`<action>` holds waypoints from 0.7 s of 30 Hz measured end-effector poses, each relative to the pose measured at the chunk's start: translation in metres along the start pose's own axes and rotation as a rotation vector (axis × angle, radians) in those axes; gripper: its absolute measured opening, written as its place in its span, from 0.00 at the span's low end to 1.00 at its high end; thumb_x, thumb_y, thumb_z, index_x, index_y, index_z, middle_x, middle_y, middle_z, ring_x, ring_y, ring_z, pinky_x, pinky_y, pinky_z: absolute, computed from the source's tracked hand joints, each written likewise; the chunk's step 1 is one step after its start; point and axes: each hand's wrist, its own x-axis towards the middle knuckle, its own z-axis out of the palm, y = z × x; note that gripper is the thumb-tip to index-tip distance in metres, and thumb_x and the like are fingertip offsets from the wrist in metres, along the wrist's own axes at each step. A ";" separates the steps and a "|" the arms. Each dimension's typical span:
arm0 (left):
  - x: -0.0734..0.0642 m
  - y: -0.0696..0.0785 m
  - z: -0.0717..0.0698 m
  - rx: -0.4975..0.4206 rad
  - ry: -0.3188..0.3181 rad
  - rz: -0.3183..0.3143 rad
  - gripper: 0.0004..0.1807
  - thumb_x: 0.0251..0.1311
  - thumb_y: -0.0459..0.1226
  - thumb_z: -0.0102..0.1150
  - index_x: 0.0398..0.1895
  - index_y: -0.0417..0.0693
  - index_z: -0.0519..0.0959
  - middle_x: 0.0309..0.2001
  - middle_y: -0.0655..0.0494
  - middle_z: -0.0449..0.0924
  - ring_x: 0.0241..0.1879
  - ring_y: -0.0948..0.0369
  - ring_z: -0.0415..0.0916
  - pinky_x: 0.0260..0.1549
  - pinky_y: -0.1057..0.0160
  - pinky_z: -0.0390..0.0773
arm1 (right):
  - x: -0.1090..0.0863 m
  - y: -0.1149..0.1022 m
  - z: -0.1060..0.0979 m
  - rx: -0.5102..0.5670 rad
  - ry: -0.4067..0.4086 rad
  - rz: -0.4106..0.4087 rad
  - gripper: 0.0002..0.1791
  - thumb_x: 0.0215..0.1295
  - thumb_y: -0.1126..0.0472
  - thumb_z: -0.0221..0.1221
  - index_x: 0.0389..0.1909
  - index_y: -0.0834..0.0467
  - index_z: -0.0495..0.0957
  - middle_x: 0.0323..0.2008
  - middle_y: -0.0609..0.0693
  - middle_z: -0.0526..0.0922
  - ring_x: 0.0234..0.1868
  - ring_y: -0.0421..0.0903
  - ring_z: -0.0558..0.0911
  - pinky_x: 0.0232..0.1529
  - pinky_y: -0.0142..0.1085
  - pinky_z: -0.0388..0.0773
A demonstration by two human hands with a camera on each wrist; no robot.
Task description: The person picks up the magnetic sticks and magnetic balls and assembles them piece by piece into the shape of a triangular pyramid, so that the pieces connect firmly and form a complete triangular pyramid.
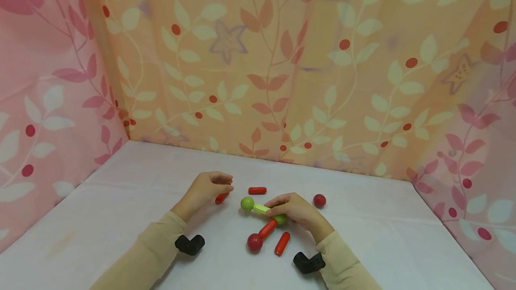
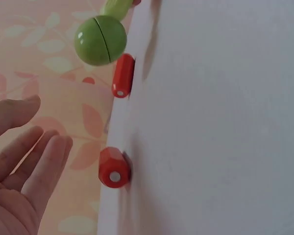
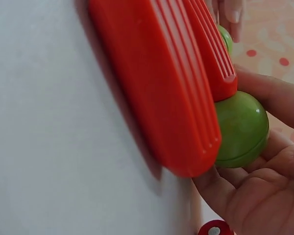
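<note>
My right hand (image 1: 296,211) grips a chain of toy building rods and balls around its near green ball (image 3: 242,129), with fingers on the light-green rod (image 1: 261,209). Beyond that rod sits another green ball (image 1: 247,203). A red rod (image 1: 268,229) runs from the gripped ball to a dark red ball (image 1: 255,242). My left hand (image 1: 207,191) hovers, fingers loosely extended and nothing in them, beside a loose red rod (image 2: 112,169) with a silver disc in its end. A second loose red rod (image 1: 257,190) lies behind the chain.
Another loose red rod (image 1: 282,244) lies in front of the right hand, close to the chain. A dark red ball (image 1: 320,200) rests right of that hand. The white-covered table (image 1: 101,218) is bordered by patterned cloth walls (image 1: 258,102) at back and sides.
</note>
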 end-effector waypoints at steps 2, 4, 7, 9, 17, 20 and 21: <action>0.001 -0.002 -0.001 0.027 0.041 -0.008 0.19 0.57 0.37 0.68 0.52 0.41 0.83 0.50 0.48 0.86 0.52 0.53 0.81 0.57 0.53 0.76 | 0.000 0.000 0.001 0.008 0.008 0.006 0.16 0.60 0.61 0.67 0.48 0.62 0.85 0.39 0.47 0.86 0.41 0.44 0.76 0.40 0.32 0.73; 0.001 -0.004 -0.002 0.035 0.069 -0.029 0.19 0.56 0.36 0.69 0.50 0.39 0.83 0.49 0.46 0.87 0.52 0.52 0.81 0.56 0.53 0.76 | 0.000 0.001 0.001 0.012 0.015 0.011 0.16 0.60 0.61 0.67 0.48 0.63 0.85 0.39 0.46 0.86 0.42 0.44 0.76 0.41 0.32 0.73; 0.001 -0.007 -0.004 0.042 0.087 -0.083 0.20 0.56 0.37 0.70 0.51 0.37 0.83 0.49 0.45 0.86 0.52 0.51 0.80 0.55 0.53 0.77 | -0.001 0.001 0.002 0.013 0.024 0.021 0.15 0.60 0.61 0.67 0.47 0.62 0.85 0.39 0.46 0.86 0.42 0.45 0.76 0.41 0.32 0.73; 0.000 -0.008 -0.005 0.031 0.082 -0.113 0.20 0.57 0.37 0.69 0.51 0.36 0.82 0.51 0.43 0.84 0.52 0.51 0.80 0.53 0.54 0.79 | -0.002 0.001 0.002 0.013 0.028 0.026 0.15 0.60 0.61 0.67 0.47 0.62 0.86 0.40 0.47 0.86 0.42 0.45 0.76 0.42 0.32 0.74; 0.002 -0.011 -0.007 0.035 0.036 -0.179 0.19 0.55 0.36 0.69 0.49 0.36 0.83 0.50 0.44 0.84 0.46 0.55 0.79 0.43 0.63 0.81 | -0.002 -0.001 0.003 0.019 0.036 0.026 0.16 0.59 0.61 0.67 0.47 0.62 0.86 0.41 0.47 0.86 0.44 0.45 0.76 0.45 0.33 0.75; 0.003 -0.011 -0.006 0.067 0.031 -0.201 0.19 0.53 0.35 0.71 0.48 0.36 0.83 0.47 0.45 0.85 0.44 0.56 0.78 0.39 0.66 0.80 | -0.002 -0.001 0.003 0.024 0.035 0.030 0.15 0.59 0.61 0.68 0.47 0.62 0.86 0.41 0.47 0.86 0.44 0.45 0.76 0.45 0.33 0.75; 0.003 -0.011 -0.006 0.073 0.029 -0.209 0.19 0.52 0.34 0.71 0.48 0.36 0.84 0.47 0.45 0.85 0.44 0.56 0.78 0.39 0.66 0.79 | -0.002 -0.001 0.003 0.025 0.036 0.031 0.15 0.59 0.61 0.68 0.47 0.62 0.86 0.40 0.47 0.86 0.44 0.45 0.76 0.45 0.33 0.75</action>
